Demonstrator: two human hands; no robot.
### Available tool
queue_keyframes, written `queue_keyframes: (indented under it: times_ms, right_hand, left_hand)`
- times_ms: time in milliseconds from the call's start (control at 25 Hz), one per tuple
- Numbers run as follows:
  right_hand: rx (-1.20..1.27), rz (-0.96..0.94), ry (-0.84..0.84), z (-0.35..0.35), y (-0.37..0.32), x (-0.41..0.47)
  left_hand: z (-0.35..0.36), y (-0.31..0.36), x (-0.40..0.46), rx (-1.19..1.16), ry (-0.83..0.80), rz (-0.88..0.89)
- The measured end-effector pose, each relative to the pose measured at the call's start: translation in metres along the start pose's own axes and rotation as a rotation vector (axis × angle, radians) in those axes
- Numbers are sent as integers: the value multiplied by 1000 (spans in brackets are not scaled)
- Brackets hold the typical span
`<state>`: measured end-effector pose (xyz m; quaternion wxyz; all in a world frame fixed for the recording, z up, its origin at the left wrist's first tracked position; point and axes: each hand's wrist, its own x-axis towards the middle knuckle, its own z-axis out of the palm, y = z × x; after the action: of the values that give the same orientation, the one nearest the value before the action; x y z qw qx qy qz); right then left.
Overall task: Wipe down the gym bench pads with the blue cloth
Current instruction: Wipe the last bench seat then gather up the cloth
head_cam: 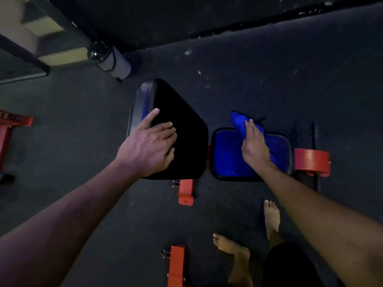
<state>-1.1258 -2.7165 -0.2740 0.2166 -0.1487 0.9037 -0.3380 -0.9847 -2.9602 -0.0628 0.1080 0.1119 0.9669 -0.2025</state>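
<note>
A black back pad (182,129) of a gym bench rises tilted in the middle of the view. My left hand (149,148) rests flat on its left side, fingers spread and holding nothing. To its right lies the smaller seat pad (215,160), mostly covered by the blue cloth (228,154). My right hand (256,146) grips a bunched part of that cloth, with a blue corner (238,121) sticking up past the pad's far edge.
Red frame parts of the bench show below the pads (186,191), at the right end (312,162) and near my bare feet (176,266). A red rack piece (8,129) stands at the far left. A white cylinder (116,63) lies on the dark floor behind.
</note>
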Motion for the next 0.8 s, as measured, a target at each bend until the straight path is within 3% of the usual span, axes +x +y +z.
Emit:
queue_keyframes:
  times_ms: [200,360,520,680,800]
  right_hand:
    - [-113,32,-280,92,32,45]
    - [-21,129,-186,108,35,45]
    - [128,160,23,59,49,31]
    - [5,-51,161,32,75,52]
    - [-261,-218,-67,66,91,81]
  left_hand:
    - [7,1,4,30,-72,-20]
    - [8,-1,7,63,-76,-37]
    - [22,33,10,67,-32,-162]
    - [97,164,38,-505,-255,-329]
    - [204,231,78,-796,-244,-481]
